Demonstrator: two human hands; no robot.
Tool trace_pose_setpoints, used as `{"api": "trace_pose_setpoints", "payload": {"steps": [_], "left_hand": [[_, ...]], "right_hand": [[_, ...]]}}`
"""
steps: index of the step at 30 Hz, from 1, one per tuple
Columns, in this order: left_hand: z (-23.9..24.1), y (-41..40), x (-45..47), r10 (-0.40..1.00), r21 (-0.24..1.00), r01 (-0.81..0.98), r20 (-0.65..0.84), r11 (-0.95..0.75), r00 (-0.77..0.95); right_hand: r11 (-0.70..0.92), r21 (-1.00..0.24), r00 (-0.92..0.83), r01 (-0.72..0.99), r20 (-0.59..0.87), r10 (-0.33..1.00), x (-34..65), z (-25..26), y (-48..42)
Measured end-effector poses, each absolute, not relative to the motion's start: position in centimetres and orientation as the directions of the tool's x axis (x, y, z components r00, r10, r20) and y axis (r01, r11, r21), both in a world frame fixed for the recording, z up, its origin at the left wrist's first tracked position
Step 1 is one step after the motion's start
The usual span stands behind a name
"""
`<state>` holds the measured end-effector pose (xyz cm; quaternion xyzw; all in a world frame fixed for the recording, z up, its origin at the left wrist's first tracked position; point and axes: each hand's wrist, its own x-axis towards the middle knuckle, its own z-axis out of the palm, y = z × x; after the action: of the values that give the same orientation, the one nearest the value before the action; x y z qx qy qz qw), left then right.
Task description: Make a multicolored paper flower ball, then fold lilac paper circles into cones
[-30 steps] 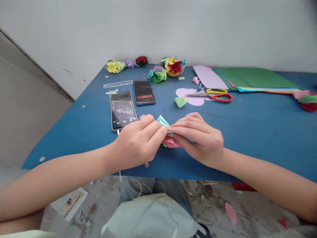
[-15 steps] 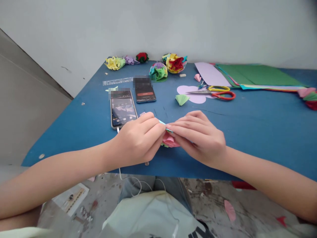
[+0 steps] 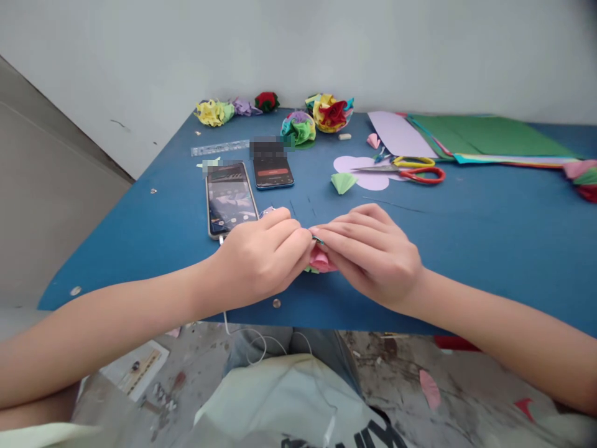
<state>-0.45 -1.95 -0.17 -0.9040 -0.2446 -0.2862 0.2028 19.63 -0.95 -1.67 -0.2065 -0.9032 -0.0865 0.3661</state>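
My left hand and my right hand meet fingertip to fingertip above the front of the blue table. Both are closed, pinching a small folded piece of paper with a teal edge between them; most of it is hidden by the fingers. Just below the fingertips shows a pink and green paper flower, largely covered by my hands, so I cannot tell whether it is held or lies on the table. A green folded paper cone lies beyond my right hand.
Left of my hands lies a phone with a white cable; another phone is behind it. Scissors rest on a lilac paper flower shape. Farther back are a clear ruler, crumpled paper flowers and coloured sheets.
The fingertips have closed in over the folded paper, and its light blue part by my left fingers is now covered. The whole view has shifted slightly.
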Motion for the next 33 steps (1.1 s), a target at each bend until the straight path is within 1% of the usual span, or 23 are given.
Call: {"api": "trace_pose_setpoints", "payload": {"steps": [3,6,8,11,15,20,23,26,28,30,33], "left_hand": [[-0.2,-2.0,-0.5,0.307,-0.239,0.543,0.616,-0.805,0.726],[-0.2,-2.0,-0.5,0.307,-0.229,0.534,0.611,-0.814,0.730],[0.0,-1.9,-0.6,0.315,-0.238,0.528,0.582,-0.815,0.749],[0.5,-1.9,-0.6,0.318,-0.293,0.510,0.512,-0.809,0.798],[0.8,-1.9,-0.7,0.307,-0.359,0.495,0.468,-0.791,0.829],[0.4,-1.8,-1.0,0.277,-0.365,0.471,0.472,-0.803,0.837],[0.2,-1.9,-1.0,0.281,-0.343,0.464,0.466,-0.817,0.839],[0.2,-2.0,-0.9,0.321,-0.284,0.483,0.466,-0.829,0.825],[0.4,-2.1,-0.9,0.346,-0.236,0.489,0.462,-0.839,0.817],[0.6,-2.1,-0.9,0.370,-0.190,0.493,0.452,-0.849,0.812],[0.9,-2.2,-0.9,0.408,-0.141,0.516,0.452,-0.845,0.793]], "right_hand": [[0.895,0.032,-0.653,0.445,0.696,0.299,19.5,-1.5,-1.0],[0.903,0.022,-0.655,0.429,0.697,0.293,19.4,-1.4,-0.9],[0.910,-0.005,-0.647,0.415,0.701,0.299,19.5,-1.5,-0.9],[0.910,-0.023,-0.643,0.413,0.700,0.310,19.6,-1.5,-0.9],[0.913,0.026,-0.703,0.407,0.648,0.294,19.6,-0.5,-1.1],[0.916,0.109,-0.798,0.386,0.538,0.273,19.6,1.2,-1.5],[0.925,0.094,-0.816,0.368,0.509,0.272,19.7,1.4,-1.4],[0.935,0.055,-0.804,0.352,0.530,0.271,19.6,1.2,-1.3],[0.927,0.059,-0.790,0.369,0.546,0.280,19.4,1.1,-1.3],[0.910,0.108,-0.789,0.399,0.547,0.281,19.1,1.1,-1.5],[0.864,0.267,-0.810,0.428,0.538,0.235,18.6,1.2,-2.2]]}}
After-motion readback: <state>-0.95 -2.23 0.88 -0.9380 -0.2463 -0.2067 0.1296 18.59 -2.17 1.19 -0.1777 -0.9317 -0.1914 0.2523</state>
